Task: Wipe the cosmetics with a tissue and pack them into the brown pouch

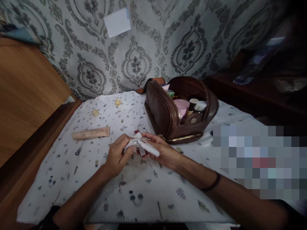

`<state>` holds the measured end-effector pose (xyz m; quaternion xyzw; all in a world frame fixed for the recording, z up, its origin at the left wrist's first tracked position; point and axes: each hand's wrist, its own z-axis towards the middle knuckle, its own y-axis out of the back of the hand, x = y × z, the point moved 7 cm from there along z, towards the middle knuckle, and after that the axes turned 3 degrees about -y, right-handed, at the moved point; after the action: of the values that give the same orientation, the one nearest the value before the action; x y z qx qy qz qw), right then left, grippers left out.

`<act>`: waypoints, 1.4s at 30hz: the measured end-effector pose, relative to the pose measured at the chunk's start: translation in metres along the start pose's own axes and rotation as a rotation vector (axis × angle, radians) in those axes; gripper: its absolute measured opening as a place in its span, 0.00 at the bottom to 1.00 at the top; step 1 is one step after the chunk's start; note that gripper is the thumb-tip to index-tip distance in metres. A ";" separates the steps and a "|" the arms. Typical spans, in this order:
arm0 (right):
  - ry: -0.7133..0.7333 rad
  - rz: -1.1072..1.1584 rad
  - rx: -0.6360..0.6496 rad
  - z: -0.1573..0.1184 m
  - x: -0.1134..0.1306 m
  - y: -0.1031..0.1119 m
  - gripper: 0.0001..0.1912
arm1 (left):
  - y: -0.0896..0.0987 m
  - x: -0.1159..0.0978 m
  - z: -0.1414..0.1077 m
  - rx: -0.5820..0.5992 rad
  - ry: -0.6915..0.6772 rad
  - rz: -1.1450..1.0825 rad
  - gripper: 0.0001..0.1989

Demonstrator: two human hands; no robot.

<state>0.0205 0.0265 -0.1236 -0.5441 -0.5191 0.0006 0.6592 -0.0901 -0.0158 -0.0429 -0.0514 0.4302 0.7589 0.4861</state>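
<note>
Hands meet low over the middle of a white printed sheet (59, 188), and from where I stand there are exactly two of them, the left hand (116, 156) and the right hand (163, 150). Between them is one crumpled white tissue (144, 147), with the left fingers (126, 143) curled closed around one side and the right fingers (150, 137) pinching it from the other. A small red bit (137, 131) shows just behind it, too small to name. Just beyond the right hand, one brown leather toiletry bag (163, 111) stands open, its gold zip (184, 138) facing the person. Inside I count a green packet (169, 93), two pink items (181, 107), a small bottle (193, 107) and a white-lidded jar (200, 106). On the sheet to the left lie one peach tube (91, 133) and two pale yellow lumps (95, 112), the second (117, 102) farther back. One white note (117, 22) is stuck high on the damask wallpaper (136, 67). A black band (211, 182) circles the right wrist, and a wooden panel (28, 89) runs along the upper left.
</note>
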 end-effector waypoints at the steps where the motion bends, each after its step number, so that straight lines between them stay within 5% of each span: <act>1: -0.020 -0.016 0.016 0.000 -0.003 0.000 0.24 | 0.002 0.003 0.000 -0.021 0.020 0.009 0.07; 10: -0.008 0.060 -0.073 0.000 0.002 0.005 0.20 | -0.003 -0.002 -0.003 0.084 -0.064 -0.062 0.17; 16: -0.003 0.075 -0.049 0.000 0.008 0.003 0.18 | -0.012 -0.019 -0.007 0.231 -0.156 -0.240 0.14; 18: -0.016 0.081 -0.042 0.000 0.007 0.002 0.18 | -0.008 -0.014 -0.006 0.180 -0.080 -0.269 0.11; 22: -0.047 0.091 0.012 -0.001 0.002 -0.001 0.19 | 0.015 0.013 -0.007 -0.135 0.197 -0.135 0.09; 24: -0.078 0.066 0.057 -0.002 -0.003 -0.005 0.17 | 0.021 0.021 -0.009 -0.224 0.229 -0.070 0.11; 29: -0.058 0.034 0.120 -0.004 -0.006 -0.008 0.22 | 0.009 0.014 -0.008 -0.104 0.031 -0.083 0.13; 35: -0.047 0.029 -0.023 -0.003 0.002 0.000 0.22 | 0.000 -0.005 -0.006 0.115 -0.121 -0.238 0.13; 38: -0.044 0.039 -0.043 -0.003 0.004 0.000 0.22 | -0.001 -0.008 -0.004 0.168 -0.098 -0.316 0.10; 42: -0.044 0.011 0.001 -0.004 0.002 -0.002 0.23 | 0.012 0.009 -0.002 -0.015 0.115 -0.235 0.08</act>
<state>0.0228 0.0243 -0.1205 -0.5463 -0.5307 0.0164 0.6478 -0.1050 -0.0126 -0.0418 -0.1486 0.4428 0.6957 0.5458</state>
